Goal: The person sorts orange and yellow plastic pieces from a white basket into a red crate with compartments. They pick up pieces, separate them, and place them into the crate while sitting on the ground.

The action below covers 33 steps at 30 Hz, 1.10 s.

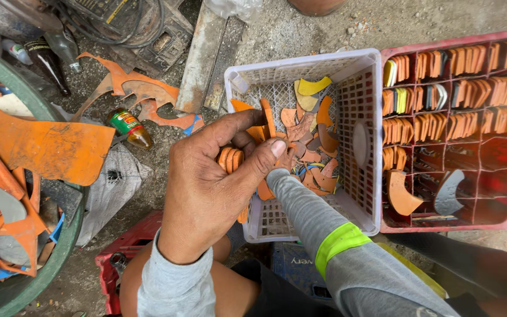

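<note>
My left hand (206,188) is raised over the near left corner of a white plastic basket (300,61) and is closed on a small stack of orange curved cut pieces (230,158), pinched between thumb and fingers. My right arm, in a grey sleeve with a yellow-green band (338,240), reaches up from the lower right to just under the left thumb. The right hand itself is hidden behind the left hand. The basket holds a loose heap of orange, yellow and grey curved pieces (312,135).
A red divided crate (450,226) to the right of the basket holds upright rows of sorted orange pieces. At the left, a green tub (7,82) holds large orange sheet scraps. Bottles (129,127), a grey sack (115,182) and metal bars lie on the dirt ground.
</note>
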{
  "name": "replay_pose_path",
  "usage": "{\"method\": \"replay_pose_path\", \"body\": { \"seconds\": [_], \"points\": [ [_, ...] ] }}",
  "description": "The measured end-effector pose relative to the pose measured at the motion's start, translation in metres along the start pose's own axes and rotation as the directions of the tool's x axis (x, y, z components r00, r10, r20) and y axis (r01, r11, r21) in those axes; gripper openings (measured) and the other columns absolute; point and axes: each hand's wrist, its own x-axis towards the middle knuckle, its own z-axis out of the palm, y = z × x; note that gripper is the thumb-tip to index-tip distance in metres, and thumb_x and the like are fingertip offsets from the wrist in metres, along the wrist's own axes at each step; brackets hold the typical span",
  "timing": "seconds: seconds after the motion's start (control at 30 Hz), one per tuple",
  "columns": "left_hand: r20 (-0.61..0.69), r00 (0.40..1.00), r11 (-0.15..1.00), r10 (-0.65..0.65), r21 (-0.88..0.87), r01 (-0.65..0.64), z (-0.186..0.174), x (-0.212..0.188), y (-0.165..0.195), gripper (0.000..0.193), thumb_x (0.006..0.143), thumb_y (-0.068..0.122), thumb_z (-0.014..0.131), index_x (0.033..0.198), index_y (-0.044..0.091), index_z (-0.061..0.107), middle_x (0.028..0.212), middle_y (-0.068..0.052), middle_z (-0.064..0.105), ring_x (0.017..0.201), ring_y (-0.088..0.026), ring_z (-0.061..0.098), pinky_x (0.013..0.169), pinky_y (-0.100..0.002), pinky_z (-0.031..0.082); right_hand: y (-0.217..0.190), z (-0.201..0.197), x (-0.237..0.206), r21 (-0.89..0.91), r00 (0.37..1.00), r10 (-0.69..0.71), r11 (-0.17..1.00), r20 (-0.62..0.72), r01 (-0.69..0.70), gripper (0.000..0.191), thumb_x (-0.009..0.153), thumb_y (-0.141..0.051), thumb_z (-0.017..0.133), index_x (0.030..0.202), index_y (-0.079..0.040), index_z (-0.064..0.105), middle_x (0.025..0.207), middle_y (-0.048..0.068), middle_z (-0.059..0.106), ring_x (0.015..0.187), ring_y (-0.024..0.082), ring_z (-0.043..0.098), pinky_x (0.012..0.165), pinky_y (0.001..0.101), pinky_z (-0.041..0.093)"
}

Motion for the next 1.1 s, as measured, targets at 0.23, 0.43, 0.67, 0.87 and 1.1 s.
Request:
{"method": "replay_pose_path", "body": {
  "seconds": [0.23,0.43,0.67,0.87,1.1],
  "points": [
    [0.001,0.997,0.994,0.08,0.078,-0.08,-0.007,0.0,-0.004,0.03,0.093,0.016,0.079,0.118,0.001,0.074,0.072,0.004,0.066,0.064,-0.001,0.057,0.054,-0.019,0.047,0.038,-0.022,-0.013,0.715,0.993,-0.004,0.694,0.117,-0.081,0.039,0.087,-0.02,0.07,0.123,-0.002,0.065,0.119,0.01,0.07,0.113,0.023,0.065,0.103,0.038,0.05],
    [0.077,0.996,0.999,0.031,-0.033,-0.029,0.005,0.006,-0.024,0.03,0.092,0.016,0.078,0.116,-0.001,0.074,0.074,0.0,0.063,0.059,-0.003,0.06,0.049,-0.021,0.052,0.072,-0.086,-0.056,0.991,0.933,-0.337,0.08,0.127,-0.106,0.031,0.102,-0.008,0.064,0.13,0.003,0.058,0.119,0.011,0.068,0.111,0.02,0.064,0.105,0.0388,0.049],
    [0.358,0.929,0.984,-0.096,-0.104,0.142,0.039,0.014,-0.052,0.031,0.092,0.02,0.074,0.111,-0.004,0.075,0.08,-0.002,0.073,0.047,-0.008,0.056,0.042,-0.024,0.05,0.061,-0.182,-0.135,0.958,0.979,-0.169,0.24,-0.115,0.154,0.029,0.102,-0.015,0.064,0.126,0.0,0.059,0.109,0.011,0.069,0.097,0.02,0.064,0.083,0.0396,0.057],
    [0.472,0.879,0.949,-0.068,-0.24,0.203,0.099,-0.009,-0.072,0.034,0.092,0.023,0.075,0.111,-0.006,0.074,0.082,-0.007,0.072,0.05,-0.011,0.059,0.044,-0.026,0.05,0.06,-0.21,-0.209,0.459,0.85,-0.298,0.739,-0.435,0.494,0.028,0.096,-0.013,0.072,0.118,0.001,0.061,0.107,0.012,0.074,0.099,0.018,0.072,0.087,0.0311,0.06],
    [0.501,0.855,0.837,-0.136,-0.404,0.37,0.127,-0.025,-0.09,0.037,0.094,0.027,0.072,0.113,-0.005,0.071,0.079,-0.005,0.062,0.053,-0.013,0.061,0.047,-0.027,0.052,0.053,-0.199,-0.241,0.281,0.827,-0.334,0.826,-0.452,0.488,0.046,0.091,-0.012,0.074,0.129,0.003,0.052,0.115,0.019,0.071,0.111,0.027,0.072,0.089,0.0383,0.058]
  ]
}}
